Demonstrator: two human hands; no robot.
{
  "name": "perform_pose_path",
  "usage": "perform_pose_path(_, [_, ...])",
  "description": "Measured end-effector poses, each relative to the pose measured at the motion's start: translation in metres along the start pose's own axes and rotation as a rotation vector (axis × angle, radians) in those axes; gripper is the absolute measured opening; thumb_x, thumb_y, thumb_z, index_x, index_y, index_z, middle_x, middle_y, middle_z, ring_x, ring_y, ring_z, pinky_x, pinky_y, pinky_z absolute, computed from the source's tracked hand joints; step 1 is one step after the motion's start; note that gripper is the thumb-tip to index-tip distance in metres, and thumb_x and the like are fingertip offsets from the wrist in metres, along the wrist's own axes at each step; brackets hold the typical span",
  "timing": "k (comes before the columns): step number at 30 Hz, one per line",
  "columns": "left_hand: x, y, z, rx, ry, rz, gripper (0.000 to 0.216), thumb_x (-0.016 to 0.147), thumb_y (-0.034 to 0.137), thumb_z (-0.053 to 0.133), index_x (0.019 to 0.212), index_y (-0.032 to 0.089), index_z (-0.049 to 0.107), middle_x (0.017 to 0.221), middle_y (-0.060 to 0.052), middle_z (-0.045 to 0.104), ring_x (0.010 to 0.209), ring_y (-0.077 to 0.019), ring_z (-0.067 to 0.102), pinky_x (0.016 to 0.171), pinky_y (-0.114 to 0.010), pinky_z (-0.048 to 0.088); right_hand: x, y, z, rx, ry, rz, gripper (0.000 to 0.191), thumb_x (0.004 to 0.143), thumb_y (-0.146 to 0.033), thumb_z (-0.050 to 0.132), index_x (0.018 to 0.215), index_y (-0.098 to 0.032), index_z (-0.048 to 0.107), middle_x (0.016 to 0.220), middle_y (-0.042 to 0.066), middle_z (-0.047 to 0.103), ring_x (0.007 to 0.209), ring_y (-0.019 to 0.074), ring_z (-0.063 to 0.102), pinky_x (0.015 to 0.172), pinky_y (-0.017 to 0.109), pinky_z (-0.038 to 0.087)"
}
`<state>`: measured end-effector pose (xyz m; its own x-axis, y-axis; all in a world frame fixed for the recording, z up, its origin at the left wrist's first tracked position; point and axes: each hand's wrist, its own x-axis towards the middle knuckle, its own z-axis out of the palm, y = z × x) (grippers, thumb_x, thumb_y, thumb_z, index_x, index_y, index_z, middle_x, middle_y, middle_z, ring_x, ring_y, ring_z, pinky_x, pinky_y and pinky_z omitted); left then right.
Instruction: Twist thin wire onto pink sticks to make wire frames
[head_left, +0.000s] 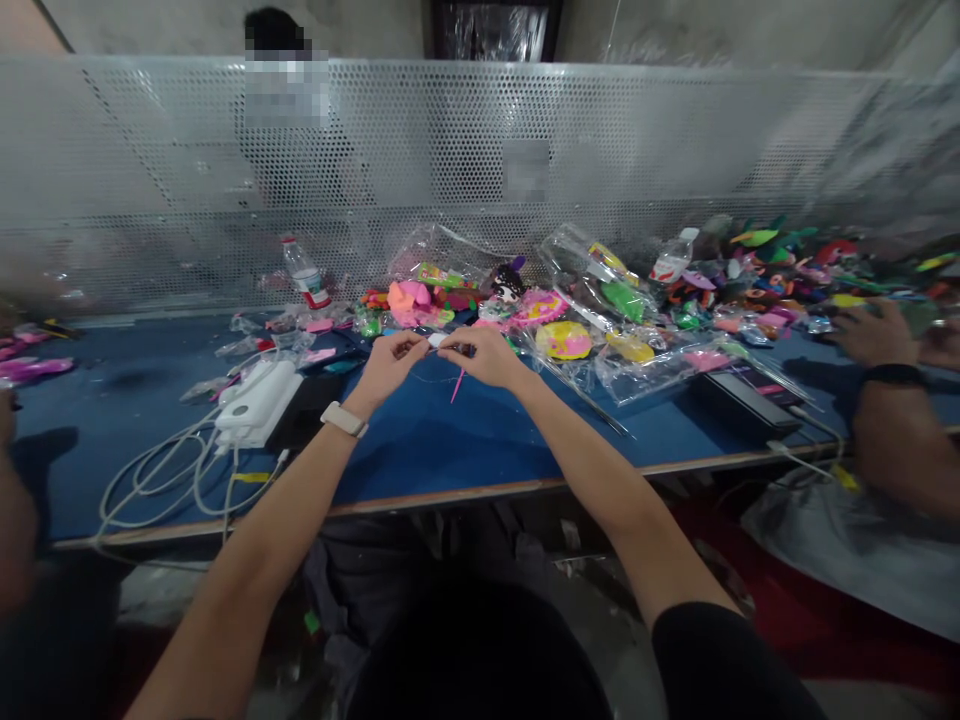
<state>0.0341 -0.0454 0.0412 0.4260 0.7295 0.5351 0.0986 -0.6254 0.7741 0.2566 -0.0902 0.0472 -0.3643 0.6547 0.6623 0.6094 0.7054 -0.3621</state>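
Both of my hands meet over the blue table, their fingers pinched close together. A small white piece (436, 341) shows between the fingertips of my left hand (391, 365) and my right hand (486, 355); its kind is too small to make out. Below the right fingers a thin pink strip (457, 386) points down toward the tabletop. A fine thread seems to run under the hands. Just beyond them lie a pink-orange foam-like piece (409, 302) and a yellow-and-pink oval piece (564, 341).
A white power bank (259, 403) with looped cables lies left, a dark device (748, 406) right. Two bottles (306, 275) (674, 256) stand behind, among clear plastic bags (585, 270) and colourful pieces. A perforated metal screen (420, 150) closes the back. Another person's hand (874, 333) works at right.
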Motion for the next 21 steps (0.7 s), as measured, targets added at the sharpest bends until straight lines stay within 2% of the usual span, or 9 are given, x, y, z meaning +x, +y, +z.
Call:
perform_pose_path(4, [-0.005,0.010,0.000,0.192,0.038,0.174,0.034,0.094,0.052,0.073,0.092,0.018,0.077,0.090,-0.007,0.076,0.087,-0.0221,0.070,0.085,-0.035,0.055,0.000,-0.001,-0.002,0.021,-0.011,0.029,0.021,0.103,-0.037,0.066,0.100,-0.023,0.082,0.093,0.004,0.080,0.073,0.0159,0.065,0.073,0.030,0.048])
perform_pose_path(8, [-0.008,0.014,-0.002,0.269,0.001,0.237,0.034,0.096,0.053,0.073,0.095,0.020,0.078,0.094,-0.007,0.077,0.089,-0.0224,0.070,0.087,-0.037,0.055,0.000,0.000,-0.002,0.021,-0.024,0.017,0.021,0.104,-0.036,0.065,0.102,-0.023,0.081,0.096,0.004,0.081,0.073,0.0157,0.065,0.073,0.030,0.048])
perform_pose_path(14, [-0.004,0.009,-0.004,0.195,-0.107,0.171,0.038,0.096,0.057,0.072,0.091,0.020,0.077,0.092,-0.007,0.076,0.089,-0.0222,0.068,0.088,-0.037,0.052,-0.002,0.005,-0.003,0.000,-0.030,-0.061,0.022,0.105,-0.035,0.064,0.105,-0.023,0.082,0.098,0.005,0.082,0.079,0.0167,0.069,0.076,0.030,0.050])
perform_pose_path(21, [-0.001,0.002,-0.006,-0.106,-0.268,-0.006,0.039,0.089,0.057,0.080,0.084,0.019,0.072,0.088,-0.004,0.064,0.081,-0.0177,0.056,0.075,-0.032,0.044,-0.001,0.004,-0.005,-0.027,-0.063,-0.099,0.020,0.106,-0.033,0.064,0.108,-0.026,0.083,0.101,0.004,0.082,0.086,0.0170,0.072,0.080,0.030,0.052])
